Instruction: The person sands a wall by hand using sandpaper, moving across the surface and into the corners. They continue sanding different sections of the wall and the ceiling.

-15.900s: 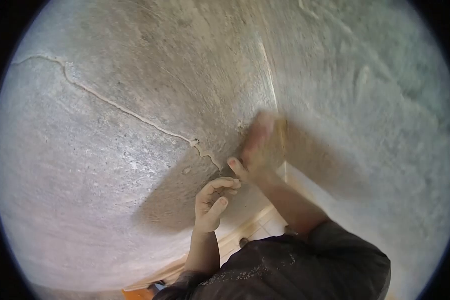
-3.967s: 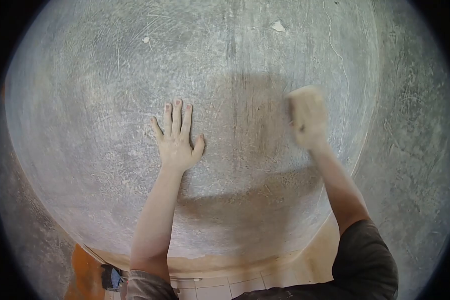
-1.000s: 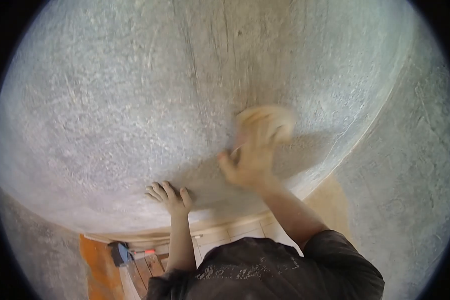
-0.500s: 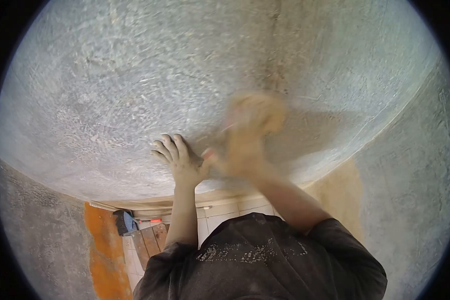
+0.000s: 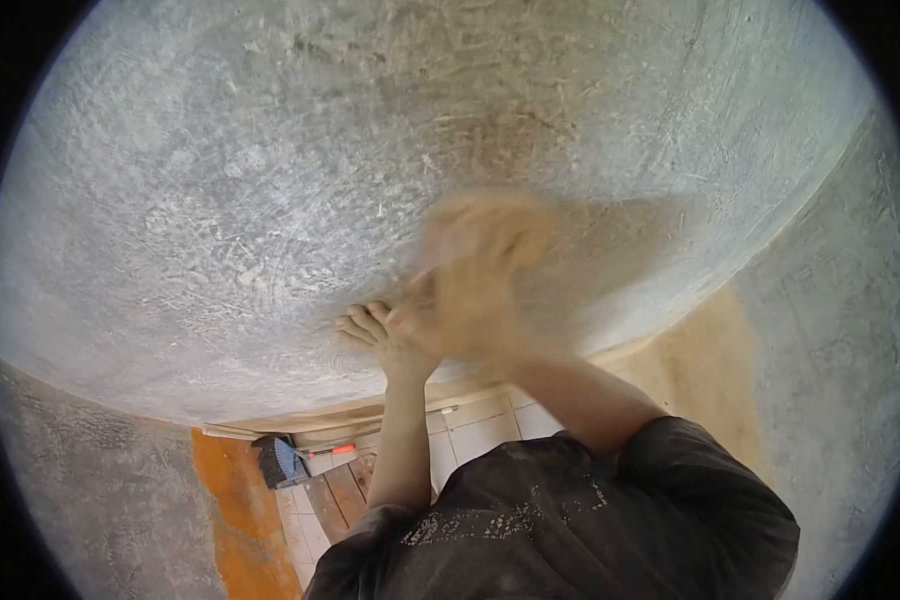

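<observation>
A large, curved grey surface (image 5: 270,200), rough and scuffed, fills most of the view. My left hand (image 5: 398,348) lies against its lower part, palm down with fingers stretched out. Just right of it and slightly higher, my right hand (image 5: 478,290) is on or close to the same surface, badly smeared by motion. Something tan with a pinkish patch shows around the right fingers; whether it is a held thing cannot be made out. A small reddish spot appears near the right thumb. A brownish patch of shadow or dust spreads to the right.
White floor tiles (image 5: 480,432) lie below the surface's edge. At lower left are a blue-and-black brush (image 5: 280,462), a tool with a red handle (image 5: 332,450), wooden planks (image 5: 342,495) and an orange strip (image 5: 235,500). Grey wall (image 5: 100,490) flanks both sides.
The right hand has shifted slightly left, still blurred, and now overlaps the left hand's edge. In the picture, the left hand and the floor items sit a little lower and farther right.
</observation>
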{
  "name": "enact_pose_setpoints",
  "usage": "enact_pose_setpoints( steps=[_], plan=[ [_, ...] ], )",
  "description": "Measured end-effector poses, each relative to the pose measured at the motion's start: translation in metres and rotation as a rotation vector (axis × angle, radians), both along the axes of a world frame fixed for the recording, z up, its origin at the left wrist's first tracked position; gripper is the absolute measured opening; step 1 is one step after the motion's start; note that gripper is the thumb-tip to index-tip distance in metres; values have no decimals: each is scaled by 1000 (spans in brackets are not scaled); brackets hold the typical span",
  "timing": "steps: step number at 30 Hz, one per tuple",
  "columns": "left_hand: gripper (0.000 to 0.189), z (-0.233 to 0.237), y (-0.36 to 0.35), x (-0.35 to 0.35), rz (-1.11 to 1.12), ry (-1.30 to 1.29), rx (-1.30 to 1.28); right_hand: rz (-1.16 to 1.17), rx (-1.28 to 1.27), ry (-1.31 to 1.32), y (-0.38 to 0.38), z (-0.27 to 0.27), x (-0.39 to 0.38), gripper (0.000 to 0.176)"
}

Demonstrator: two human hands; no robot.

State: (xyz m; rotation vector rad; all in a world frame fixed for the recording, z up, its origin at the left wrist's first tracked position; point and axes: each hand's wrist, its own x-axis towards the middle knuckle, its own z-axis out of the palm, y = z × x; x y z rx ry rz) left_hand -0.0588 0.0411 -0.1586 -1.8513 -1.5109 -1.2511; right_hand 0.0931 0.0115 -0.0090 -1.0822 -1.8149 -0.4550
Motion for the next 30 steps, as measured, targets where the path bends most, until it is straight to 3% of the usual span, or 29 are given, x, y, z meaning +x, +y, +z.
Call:
enact_pose_setpoints(
  steps=[4, 6, 7, 9, 13, 15, 17, 19, 21, 22, 23, 25, 27, 30],
  plan=[
    [136, -4, -5, -6, -54, -100, -27, 38, -528, -91, -13, -93, 7, 77],
    [138, 11, -13, 0, -64, -108, -56, -246, -304, -176, -16, -121, 59, 87],
    [138, 13, -11, -1, -63, -109, -65, -300, -195, 115, 9, -134, 81, 90],
    [138, 13, -15, 3, -69, -110, -100, -306, -82, 334, 31, -136, 97, 85],
    [141, 14, -16, 17, -70, -152, -155, -154, -23, 99, 23, -73, 57, 59],
    [142, -2, -9, 18, -44, -113, -138, -122, -114, -61, 5, -42, 21, 62],
    [142, 2, -18, 22, -83, -149, -202, -71, -347, -174, -11, -64, 14, 73],
    [143, 13, -22, 26, -106, -169, -246, 30, -587, -178, 0, -146, 46, 80],
    [144, 24, -29, 30, -114, -172, -289, -108, -675, -95, -5, -152, 105, 74],
    [144, 26, -27, 31, -113, -170, -296, -433, -576, -94, -6, -130, 130, 70],
    [145, 25, -27, 31, -109, -171, -310, -370, -241, 395, 16, -118, 140, 66],
    [147, 25, -31, 37, -100, -202, -351, -302, 61, 852, 40, -81, 151, 61],
    [151, 28, -30, 43, -89, -253, -389, -241, -33, 659, 34, -43, 137, 60],
    [144, 1, -21, 35, -111, -146, -276, -54, -53, 118, -11, 3, 81, 53]
  ],
)
